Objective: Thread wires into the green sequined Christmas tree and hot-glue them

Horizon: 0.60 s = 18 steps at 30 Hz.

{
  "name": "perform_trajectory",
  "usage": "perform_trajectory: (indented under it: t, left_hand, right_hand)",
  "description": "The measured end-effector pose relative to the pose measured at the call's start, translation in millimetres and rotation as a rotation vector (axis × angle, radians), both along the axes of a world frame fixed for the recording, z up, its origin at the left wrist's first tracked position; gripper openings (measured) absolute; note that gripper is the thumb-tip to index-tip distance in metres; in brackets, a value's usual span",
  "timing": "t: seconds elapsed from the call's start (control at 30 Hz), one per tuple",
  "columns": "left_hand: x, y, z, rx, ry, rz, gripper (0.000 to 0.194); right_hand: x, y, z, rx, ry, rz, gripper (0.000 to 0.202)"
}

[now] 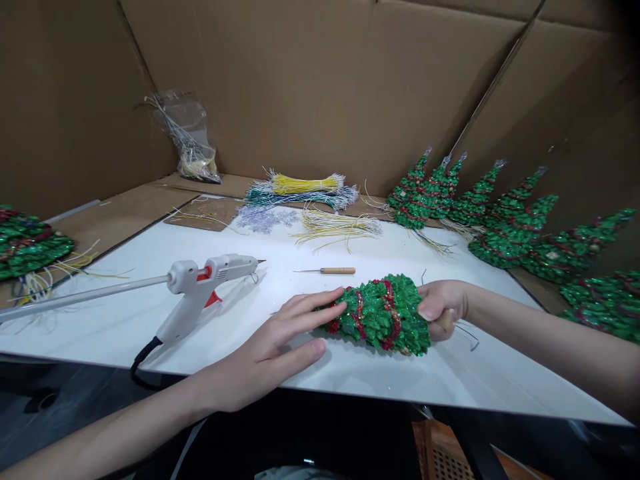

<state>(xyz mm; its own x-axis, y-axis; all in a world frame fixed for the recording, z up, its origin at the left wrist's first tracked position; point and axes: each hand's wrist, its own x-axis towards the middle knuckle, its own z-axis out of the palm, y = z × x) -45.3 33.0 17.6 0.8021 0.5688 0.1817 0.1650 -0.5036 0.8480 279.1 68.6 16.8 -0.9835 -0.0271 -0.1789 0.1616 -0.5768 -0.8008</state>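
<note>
A green glittery tree (375, 315) with red garlands lies on its side over the white board, its wide base toward the right. My right hand (443, 309) grips it at the base, fingers curled and thumb against the rim. Spread fingers of my left hand (293, 337) rest at the narrow end, touching it and partly hiding the tip. Just behind the tree is an awl (337, 271) with a wooden handle. A white glue gun (200, 287) with a red trigger lies to the left, a long glue stick in its back.
Several green trees (510, 220) stand or lean along the right side, and another tree (30, 243) is at the far left. Yellow and white wire bundles (305, 183) lie at the back. A plastic bag (193, 143) leans against the cardboard wall (300, 87).
</note>
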Motion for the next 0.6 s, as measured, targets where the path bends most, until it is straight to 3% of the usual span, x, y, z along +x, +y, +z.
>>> perform_trajectory:
  t: [0.3,0.6]
  left_hand:
    - [1.0,-0.5,-5.9,0.147,0.077,-0.04,0.048]
    - [-0.8,0.2,-1.8,0.095,0.067,-0.01,0.047]
  right_hand:
    - [2.0,2.9,-1.1,-0.048,-0.033,0.039,0.058]
    - [1.5,3.5,-1.5,-0.033,-0.025,0.043,0.058]
